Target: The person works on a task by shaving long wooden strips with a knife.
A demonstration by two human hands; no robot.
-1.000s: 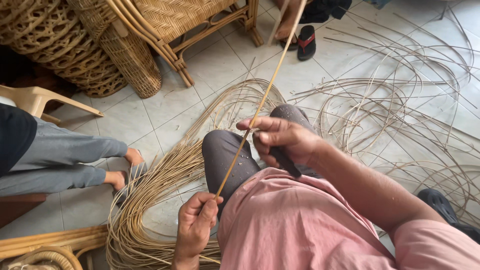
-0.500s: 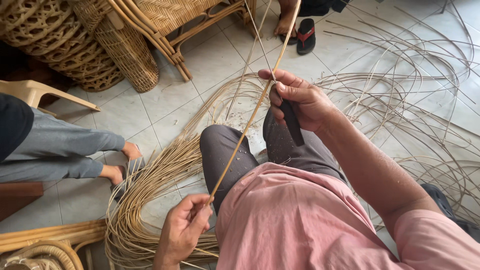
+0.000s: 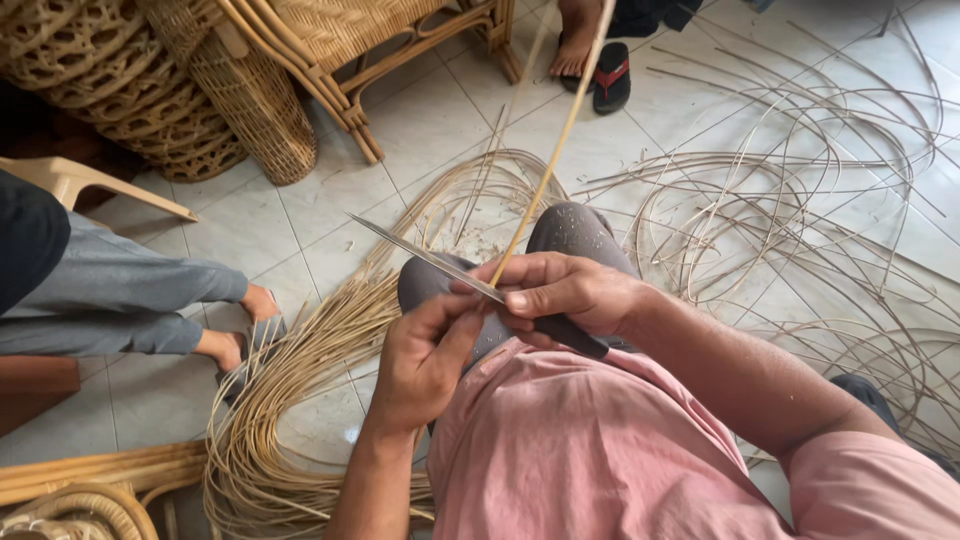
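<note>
Pale glazed floor tiles (image 3: 330, 215) with dark grout lines; fine shavings scattered on them just beyond the knees.

Right hand (image 3: 570, 293): fingers curled tight around the dark handle of a knife (image 3: 440, 264). One knife only; its thin grey blade runs up and to the left from the fingers, edge laid against the strip.

Left hand (image 3: 425, 360): thumb and forefinger pressed together, pinching the lower end of one rattan strip (image 3: 548, 160), touching the blade. Strip is slender, smooth, straw-yellow; it rises from the pinch straight up past the right-hand fingers and leaves the top of the frame. Both hands touch each other above the lap, over grey trousers and a pink shirt (image 3: 600, 450).

Left of and below the left hand: one thick bundle of rattan strips (image 3: 270, 420), many strands, curved in a long arc on the floor. Right of the right hand: loose peelings (image 3: 800, 220), thin, pale, springy, looped and tangled; too many to count.

Well beyond the fingers, upper left: openwork woven baskets (image 3: 90, 70) stacked on their sides, number unclear; one wicker chair (image 3: 340, 40) with cane frame. Top: one foot in a black sandal (image 3: 610, 75) with red strap. Far left: another person's legs in grey trousers (image 3: 110, 300), two bare feet in sandals.
</note>
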